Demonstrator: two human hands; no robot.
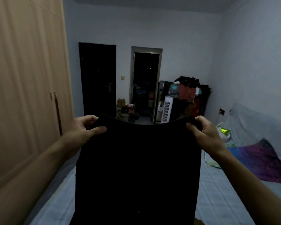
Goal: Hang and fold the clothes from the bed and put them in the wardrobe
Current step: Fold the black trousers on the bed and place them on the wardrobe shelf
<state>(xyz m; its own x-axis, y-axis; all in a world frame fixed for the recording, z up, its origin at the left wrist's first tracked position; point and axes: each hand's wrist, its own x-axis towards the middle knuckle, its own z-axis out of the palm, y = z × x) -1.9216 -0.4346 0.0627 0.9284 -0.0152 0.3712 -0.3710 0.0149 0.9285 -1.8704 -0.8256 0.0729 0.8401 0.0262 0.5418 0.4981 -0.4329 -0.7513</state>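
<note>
Black garment: a plain black cloth garment (139, 168) hangs spread in the air above the pale blue quilted bed (217, 192), held up by its top edge.
Left hand: the left hand (83, 129) pinches the top left corner, thumb in front.
Right hand: the right hand (204, 133) grips the top right corner the same way.
Wardrobe: the tall light wooden wardrobe (28, 86) stands on the left, doors closed.
On the bed: a purple and blue patterned cloth (259, 161) lies at the right, a white plastic bag (224, 132) beyond it.
Far end: a dark closed door (98, 78), a dark open doorway (145, 85), a white tower fan (167, 109) and a rack piled with clothes (188, 91).
Hidden: the garment covers the middle of the bed; its lower end is cut off, so its kind is unclear.
</note>
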